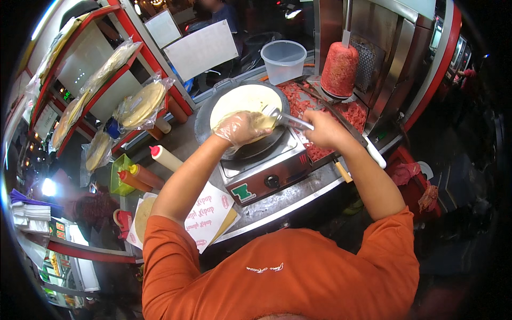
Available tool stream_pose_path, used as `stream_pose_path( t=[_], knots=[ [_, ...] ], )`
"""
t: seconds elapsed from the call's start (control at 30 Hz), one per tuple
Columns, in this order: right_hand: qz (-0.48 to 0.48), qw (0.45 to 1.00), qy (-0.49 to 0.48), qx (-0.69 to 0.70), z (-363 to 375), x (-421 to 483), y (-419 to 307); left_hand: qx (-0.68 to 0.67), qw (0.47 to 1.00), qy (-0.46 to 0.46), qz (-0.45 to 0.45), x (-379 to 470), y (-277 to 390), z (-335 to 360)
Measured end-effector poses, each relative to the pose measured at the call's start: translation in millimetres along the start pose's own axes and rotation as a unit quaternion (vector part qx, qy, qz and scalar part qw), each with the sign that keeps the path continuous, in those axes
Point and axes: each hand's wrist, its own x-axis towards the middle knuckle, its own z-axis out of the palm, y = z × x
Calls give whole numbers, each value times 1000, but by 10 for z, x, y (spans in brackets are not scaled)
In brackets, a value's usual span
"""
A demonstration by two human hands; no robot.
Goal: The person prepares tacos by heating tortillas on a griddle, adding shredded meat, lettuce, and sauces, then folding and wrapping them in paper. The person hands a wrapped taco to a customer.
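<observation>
My left hand [240, 126], in a clear plastic glove, is over the black round griddle pan [202, 126]. Its fingers hold a folded piece of pale flatbread [264, 121]. Beneath and behind it, a round flatbread [244, 98] lies on the pan, its near part hidden by the hand. My bare right hand [326, 128] grips metal tongs [298, 121] whose heads touch the folded piece. What lies between the tong heads is too small to tell. The pan sits on a steel gas stove [266, 182] with a black knob.
Right of the stove, chopped red meat [294, 100] fills a tray under a meat cone [340, 72] on a spit. A long white-handled knife [376, 156] crosses the tray edge. Sauce bottles [166, 158] and printed wrapping paper [212, 214] lie left; a plastic tub [284, 66] stands behind.
</observation>
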Motion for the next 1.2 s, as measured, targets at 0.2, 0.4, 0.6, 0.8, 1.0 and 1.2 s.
stream_pose_path(
  t=[0.2, 0.4, 0.6, 0.8, 1.0, 1.2],
  knots=[
    [44, 998, 32, 11, -105, 304, -15, 37, 996, 30, -73, 281, 285, 143],
    [14, 999, 34, -22, -218, 391, -216, -8, 991, 63, -118, 542, 234, 165],
    [15, 999, 7, 42, -220, 273, -154, -24, 987, 93, -127, 602, 5, 305],
    [49, 982, 109, 143, 44, 12, 139, -89, 980, 44, -172, 675, -339, 91],
    [51, 985, -18, 163, 261, -56, 191, -67, 984, 66, -150, 651, -541, -8],
    [38, 991, -22, 129, 297, 44, 211, 24, 981, 161, -101, 692, -681, -59]
  ],
)
